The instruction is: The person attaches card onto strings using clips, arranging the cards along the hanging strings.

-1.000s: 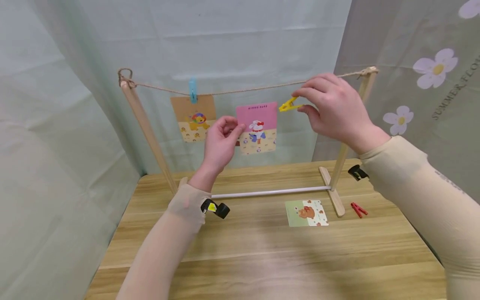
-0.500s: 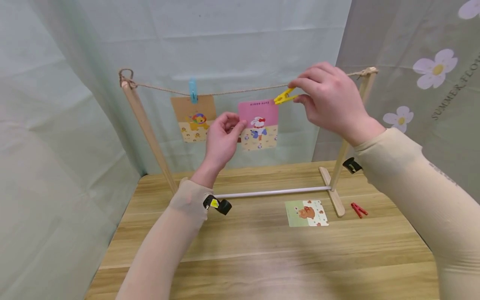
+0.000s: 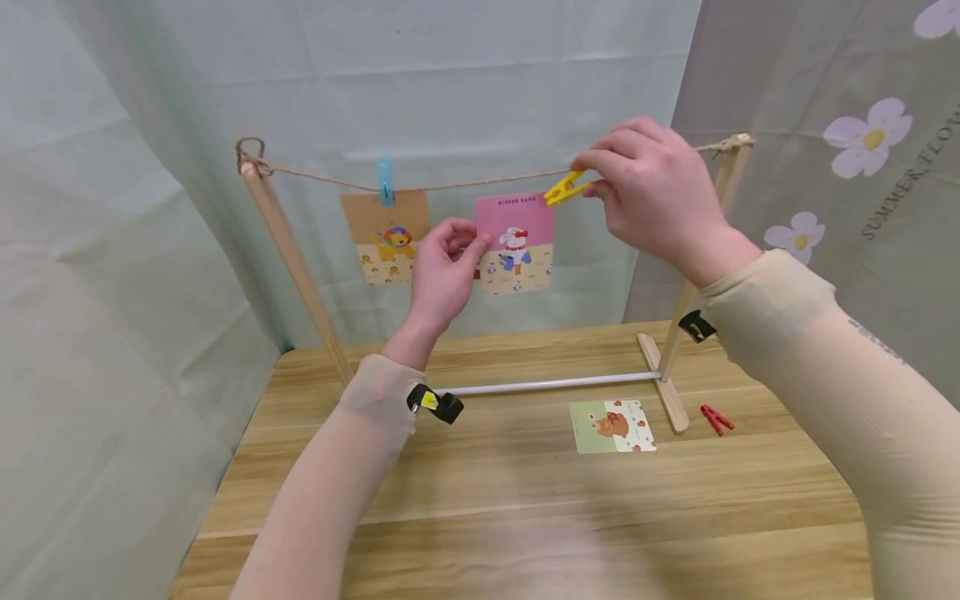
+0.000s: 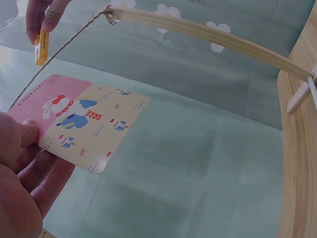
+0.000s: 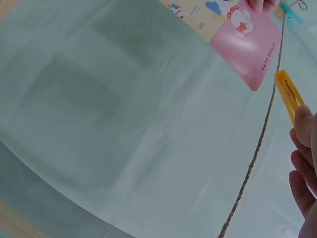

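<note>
Up at the string [image 3: 465, 182], the left hand [image 3: 442, 279] pinches the pink card's [image 3: 515, 243] left edge, holding it just under the line. Beside the card's top right corner, the right hand [image 3: 651, 196] pinches a yellow peg [image 3: 565, 187] close to the string. Left of them a blue peg [image 3: 386, 180] holds a brown card [image 3: 387, 227]. On the tabletop [image 3: 525, 500] lie a green card [image 3: 612, 426] and a red peg [image 3: 717, 418].

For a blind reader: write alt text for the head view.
A left hand holds a pink card up to a string while the right hand pinches a yellow peg beside it. A brown card hangs under a blue peg.
</note>
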Action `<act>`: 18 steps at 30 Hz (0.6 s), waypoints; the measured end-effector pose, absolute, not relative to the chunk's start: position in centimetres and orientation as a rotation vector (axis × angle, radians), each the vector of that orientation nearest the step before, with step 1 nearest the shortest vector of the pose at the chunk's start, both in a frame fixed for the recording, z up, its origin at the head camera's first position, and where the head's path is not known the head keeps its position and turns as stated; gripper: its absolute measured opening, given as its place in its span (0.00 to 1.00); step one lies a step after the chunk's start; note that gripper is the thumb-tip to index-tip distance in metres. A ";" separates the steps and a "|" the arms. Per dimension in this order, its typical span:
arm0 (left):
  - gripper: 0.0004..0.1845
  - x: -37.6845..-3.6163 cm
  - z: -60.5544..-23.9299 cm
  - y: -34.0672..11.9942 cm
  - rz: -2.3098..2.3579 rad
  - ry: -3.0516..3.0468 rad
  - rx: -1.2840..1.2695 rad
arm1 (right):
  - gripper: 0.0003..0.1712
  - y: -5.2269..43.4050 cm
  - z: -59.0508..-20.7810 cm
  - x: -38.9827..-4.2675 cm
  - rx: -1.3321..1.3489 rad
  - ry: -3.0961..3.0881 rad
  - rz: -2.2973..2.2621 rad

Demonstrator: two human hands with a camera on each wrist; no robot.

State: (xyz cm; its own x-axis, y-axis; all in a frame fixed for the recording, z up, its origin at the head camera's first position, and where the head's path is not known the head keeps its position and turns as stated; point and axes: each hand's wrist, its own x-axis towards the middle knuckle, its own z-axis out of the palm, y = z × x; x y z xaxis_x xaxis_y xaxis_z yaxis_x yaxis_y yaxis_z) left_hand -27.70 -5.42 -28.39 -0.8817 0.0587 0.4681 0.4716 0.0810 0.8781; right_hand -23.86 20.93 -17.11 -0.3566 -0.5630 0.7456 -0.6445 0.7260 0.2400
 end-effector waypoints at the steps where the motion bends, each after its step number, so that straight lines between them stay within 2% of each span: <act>1: 0.10 -27.7 -28.3 -5.4 -1.863 -2.050 -0.527 | 0.12 20.8 -17.0 -23.8 0.908 -2.056 0.114; 18: 0.10 -27.8 -27.8 -5.1 -1.833 -2.060 -0.510 | 0.11 19.7 -15.8 -24.2 0.857 -2.113 0.101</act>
